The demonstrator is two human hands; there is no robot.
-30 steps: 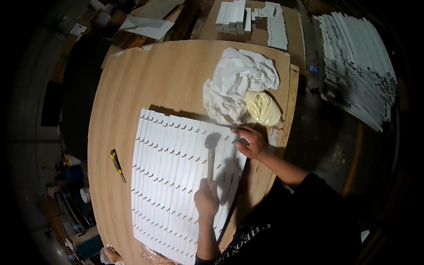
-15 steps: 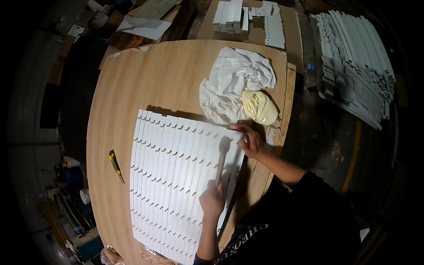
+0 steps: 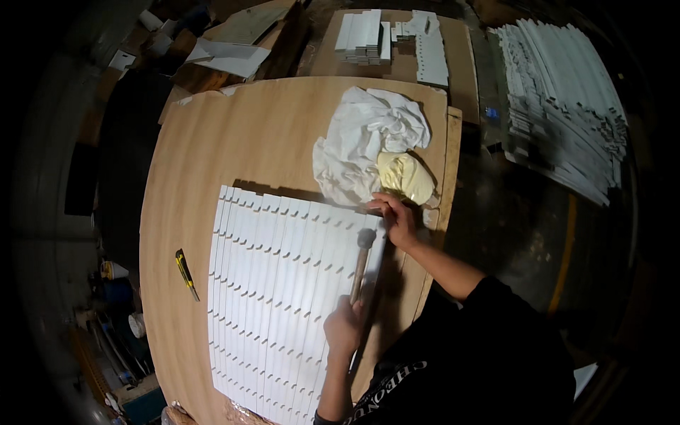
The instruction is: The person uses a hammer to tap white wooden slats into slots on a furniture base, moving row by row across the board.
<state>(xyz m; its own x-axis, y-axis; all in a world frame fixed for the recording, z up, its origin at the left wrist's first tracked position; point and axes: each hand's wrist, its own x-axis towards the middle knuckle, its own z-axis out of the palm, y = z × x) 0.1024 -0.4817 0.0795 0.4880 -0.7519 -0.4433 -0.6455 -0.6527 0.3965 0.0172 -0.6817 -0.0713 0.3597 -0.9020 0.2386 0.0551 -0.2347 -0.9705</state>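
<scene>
My left hand (image 3: 342,327) is wrapped round the wooden handle of a mallet (image 3: 361,265). Its dark grey head is over the right-hand side of a panel (image 3: 283,297) of white slats laid side by side, with rows of short slots. Motion blur hides whether the head touches the slats. At the panel's far right corner, my right hand (image 3: 398,223) has its fingers and thumb closed about the end of the outermost white slat (image 3: 379,237). Just beyond that hand lie a yellowish plastic bag (image 3: 407,177) and a crumpled white cloth (image 3: 361,134).
A yellow-and-black utility knife (image 3: 186,275) lies left of the panel on the wood-look tabletop (image 3: 205,142). Stacked white slats (image 3: 360,37) sit on a board behind the table. A large pile of white strips (image 3: 559,106) stands on the floor at the right.
The mallet head has shifted slightly right, toward the panel's right edge. My right hand stays at the far corner, its fingers placed a little differently. The whole view has shifted slightly.
</scene>
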